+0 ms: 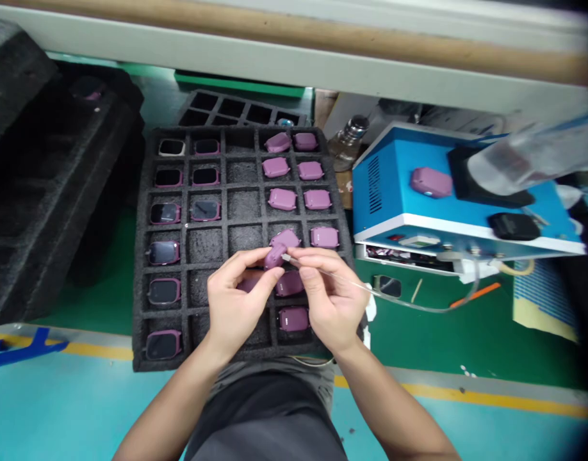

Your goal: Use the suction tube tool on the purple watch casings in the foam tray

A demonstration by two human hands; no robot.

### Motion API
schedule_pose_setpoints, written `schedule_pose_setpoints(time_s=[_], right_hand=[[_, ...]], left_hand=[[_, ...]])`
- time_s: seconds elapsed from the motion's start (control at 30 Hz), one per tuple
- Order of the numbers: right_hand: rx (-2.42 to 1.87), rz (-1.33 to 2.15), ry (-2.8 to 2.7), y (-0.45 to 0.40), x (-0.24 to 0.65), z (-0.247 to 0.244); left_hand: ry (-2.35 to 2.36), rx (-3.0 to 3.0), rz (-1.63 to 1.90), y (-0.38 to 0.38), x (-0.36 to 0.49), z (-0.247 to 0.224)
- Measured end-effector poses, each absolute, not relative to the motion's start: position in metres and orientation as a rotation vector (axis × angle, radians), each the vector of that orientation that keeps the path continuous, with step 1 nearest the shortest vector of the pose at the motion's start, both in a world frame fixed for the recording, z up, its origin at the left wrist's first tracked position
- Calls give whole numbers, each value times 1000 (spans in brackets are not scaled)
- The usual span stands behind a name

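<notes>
Foam tray (139,256) lay beneath both hands; blue machine (426,153) stood toward three o'clock. Left hand (236,301), nearly closed, pinched the purple watch case (273,257) at its one o'clock, long axis roughly one-to-seven. Right hand (339,301) pinched clear tubing (419,307), pale tip (286,257) at the case's three o'clock. Brands: none legible.

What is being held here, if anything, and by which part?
The left grip pinches a purple watch casing by its edges; the right grip holds a thin clear tube just behind its pale tip.
</notes>
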State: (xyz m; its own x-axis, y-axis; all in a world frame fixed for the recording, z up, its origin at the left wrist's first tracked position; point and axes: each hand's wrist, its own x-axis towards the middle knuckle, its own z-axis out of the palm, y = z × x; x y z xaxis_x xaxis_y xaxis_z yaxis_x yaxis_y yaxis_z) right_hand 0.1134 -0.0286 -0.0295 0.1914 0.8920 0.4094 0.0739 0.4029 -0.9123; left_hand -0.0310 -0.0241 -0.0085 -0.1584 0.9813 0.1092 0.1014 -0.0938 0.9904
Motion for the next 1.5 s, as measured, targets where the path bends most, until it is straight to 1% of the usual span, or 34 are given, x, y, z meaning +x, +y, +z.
schedule_pose_setpoints(time_s=[0.4, 0.77, 0.93, 1.5], right_hand=[[-975, 662, -1275, -15, 112, -19], [-921, 694, -1249, -15, 111, -19], [-962, 669, -1269, -15, 112, -20], [-1003, 737, -1217, -24, 110, -23]], left_hand=[[1452, 1242, 1375, -17, -31, -8], [1436, 1260, 1375, -17, -31, -8], [1426, 1261, 1384, -17, -31, -8], [1380, 1207, 1360, -20, -29, -5]])
